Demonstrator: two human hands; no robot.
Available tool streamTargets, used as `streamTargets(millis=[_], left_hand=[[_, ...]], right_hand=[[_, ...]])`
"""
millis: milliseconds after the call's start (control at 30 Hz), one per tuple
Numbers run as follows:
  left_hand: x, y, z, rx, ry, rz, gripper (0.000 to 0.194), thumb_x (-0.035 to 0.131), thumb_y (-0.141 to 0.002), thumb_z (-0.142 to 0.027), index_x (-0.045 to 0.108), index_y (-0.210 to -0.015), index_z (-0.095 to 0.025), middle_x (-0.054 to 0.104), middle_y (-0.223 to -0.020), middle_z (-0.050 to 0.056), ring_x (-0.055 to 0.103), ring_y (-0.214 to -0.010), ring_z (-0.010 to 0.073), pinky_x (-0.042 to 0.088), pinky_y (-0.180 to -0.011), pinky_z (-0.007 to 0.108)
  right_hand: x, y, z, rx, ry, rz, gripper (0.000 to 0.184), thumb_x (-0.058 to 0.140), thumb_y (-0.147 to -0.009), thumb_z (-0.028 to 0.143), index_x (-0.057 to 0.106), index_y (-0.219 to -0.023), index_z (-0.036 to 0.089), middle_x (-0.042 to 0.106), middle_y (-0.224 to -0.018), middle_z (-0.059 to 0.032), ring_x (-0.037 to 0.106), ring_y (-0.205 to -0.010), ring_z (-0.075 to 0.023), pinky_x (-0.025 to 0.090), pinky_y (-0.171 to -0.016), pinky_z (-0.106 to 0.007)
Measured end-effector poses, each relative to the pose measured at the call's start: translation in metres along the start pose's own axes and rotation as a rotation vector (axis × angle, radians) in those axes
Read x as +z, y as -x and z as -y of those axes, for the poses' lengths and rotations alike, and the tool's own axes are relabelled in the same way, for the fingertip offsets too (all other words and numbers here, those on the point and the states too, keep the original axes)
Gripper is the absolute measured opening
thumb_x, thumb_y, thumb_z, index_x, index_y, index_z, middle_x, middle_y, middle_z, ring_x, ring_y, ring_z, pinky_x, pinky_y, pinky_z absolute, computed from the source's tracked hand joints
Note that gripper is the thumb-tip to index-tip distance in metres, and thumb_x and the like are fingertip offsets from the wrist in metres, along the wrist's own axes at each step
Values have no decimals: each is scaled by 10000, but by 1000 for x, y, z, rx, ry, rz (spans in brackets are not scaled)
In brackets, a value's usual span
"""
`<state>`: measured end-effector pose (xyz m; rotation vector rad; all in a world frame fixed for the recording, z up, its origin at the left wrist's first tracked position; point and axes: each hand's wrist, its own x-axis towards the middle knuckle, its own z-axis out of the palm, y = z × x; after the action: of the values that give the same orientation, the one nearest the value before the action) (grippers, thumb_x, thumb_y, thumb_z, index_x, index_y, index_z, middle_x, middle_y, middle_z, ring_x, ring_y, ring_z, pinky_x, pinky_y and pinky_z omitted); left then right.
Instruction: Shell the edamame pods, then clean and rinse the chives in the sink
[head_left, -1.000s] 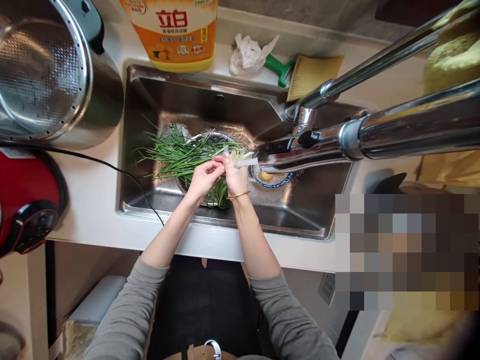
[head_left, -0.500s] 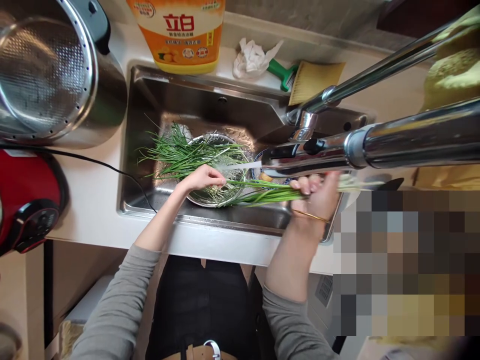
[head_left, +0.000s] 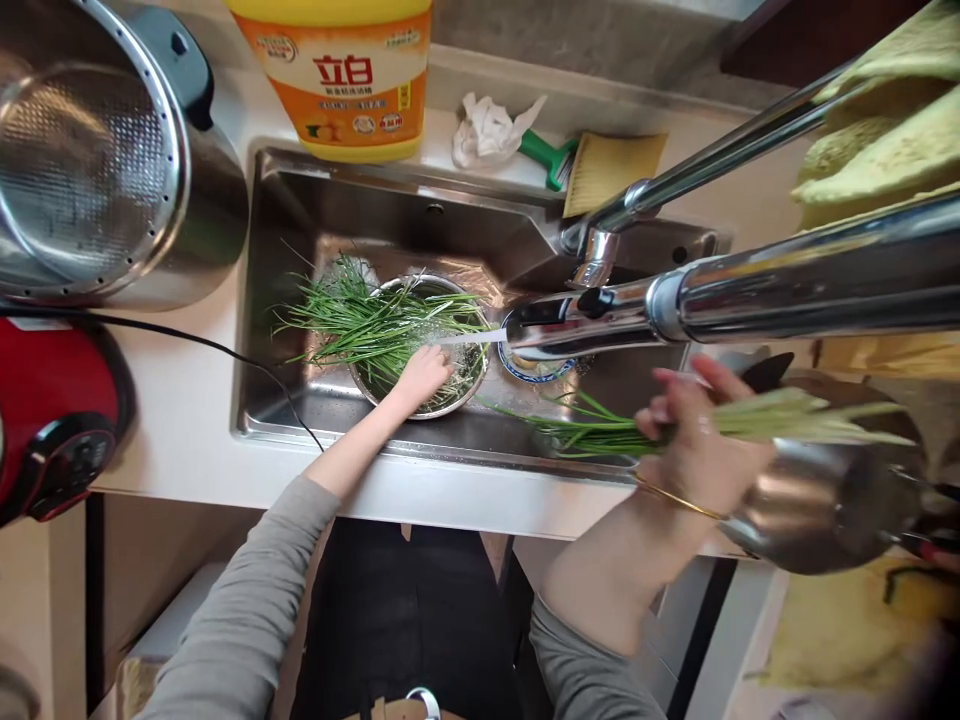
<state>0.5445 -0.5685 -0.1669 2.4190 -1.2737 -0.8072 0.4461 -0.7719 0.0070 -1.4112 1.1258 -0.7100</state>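
My right hand [head_left: 694,440] is closed round a bunch of green chives [head_left: 600,432] and holds it over the counter right of the sink [head_left: 300,230], above a steel bowl [head_left: 817,510]. The leaf tips trail left over the sink's right end. My left hand [head_left: 421,375] reaches into a steel colander bowl [head_left: 469,375] in the sink and rests on the loose chives [head_left: 360,320] heaped there; its fingers are bent down among them. Water runs from the tap spout [head_left: 570,320] onto that heap.
A small blue-rimmed dish [head_left: 536,368] sits in the sink under the spout. An orange detergent bottle [head_left: 345,80], crumpled cloth [head_left: 484,130] and green-handled brush [head_left: 600,165] line the back ledge. At left stand a steel pot with strainer [head_left: 97,170] and a red appliance [head_left: 52,410] with its cord.
My right hand has carried a bunch of chives from the colander bowl out to the right, past the sink's edge. My left hand has dropped onto the chives in the bowl.
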Motion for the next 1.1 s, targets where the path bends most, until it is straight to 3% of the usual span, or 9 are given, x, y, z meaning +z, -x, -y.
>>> streamTargets(millis=[167, 300, 433, 533, 633, 800, 967, 1100], left_hand=[[-6, -2, 11, -150, 110, -174, 172, 527, -898, -207, 683, -881, -138, 667, -1060, 168, 534, -1081, 296, 392, -911, 411], [-30, 10, 18, -226, 462, -371, 174, 510, -918, -262, 642, -919, -148, 682, -954, 101, 594, -918, 212, 428, -864, 338], [-43, 19, 10, -311, 825, -460, 192, 546, -886, -321, 634, -879, -151, 680, -840, 46, 596, -729, 140, 444, -710, 248], [-42, 26, 2, -350, 990, -459, 224, 580, -849, -347, 650, -876, -136, 693, -831, 51, 593, -689, 128, 445, -663, 230], [-42, 32, -1, -346, 1084, -419, 251, 616, -817, -347, 676, -919, -126, 719, -893, 78, 629, -746, 145, 473, -705, 240], [-48, 38, 5, -360, 886, -330, 221, 667, -786, -376, 716, -777, -161, 731, -791, 50, 631, -738, 169, 455, -711, 254], [-51, 36, 8, -343, 1022, -356, 335, 633, -803, -459, 724, -771, -138, 721, -753, 47, 601, -677, 147, 435, -646, 241], [-57, 35, 4, -262, 1271, -242, 390, 734, -706, -484, 749, -857, -124, 744, -848, 80, 637, -734, 156, 482, -701, 260]], right_hand=[[36, 9, -48, 158, 13, 206, 249, 825, -558, 295, 680, -724, 180, 656, -660, -5, 421, -418, -50, 289, -315, -190], [63, 23, -80, 345, -9, 367, 321, 839, -536, 339, 630, -713, 170, 586, -566, 50, 374, -404, -37, 268, -306, -168], [98, 44, -95, 519, -52, 511, 399, 862, -499, 391, 613, -718, 169, 510, -498, 81, 348, -386, -29, 242, -301, -158], [121, 58, -101, 517, -75, 577, 414, 848, -523, 436, 629, -738, 158, 482, -469, 90, 350, -374, -26, 256, -314, -158], [132, 61, -108, 475, -53, 522, 397, 818, -574, 477, 579, -636, 167, 456, -417, 87, 360, -362, -33, 270, -326, -167], [135, 52, -111, 513, -62, 363, 371, 742, -672, 474, 549, -597, 166, 591, -505, 19, 387, -353, -31, 248, -321, -172], [132, 50, -103, 534, -117, 519, 299, 791, -632, 383, 654, -755, 148, 694, -661, -26, 510, -458, -53, 267, -354, -151], [134, 48, -100, 544, -95, 499, 301, 800, -628, 385, 655, -741, 147, 647, -559, -1, 490, -436, -57, 248, -353, -153]])
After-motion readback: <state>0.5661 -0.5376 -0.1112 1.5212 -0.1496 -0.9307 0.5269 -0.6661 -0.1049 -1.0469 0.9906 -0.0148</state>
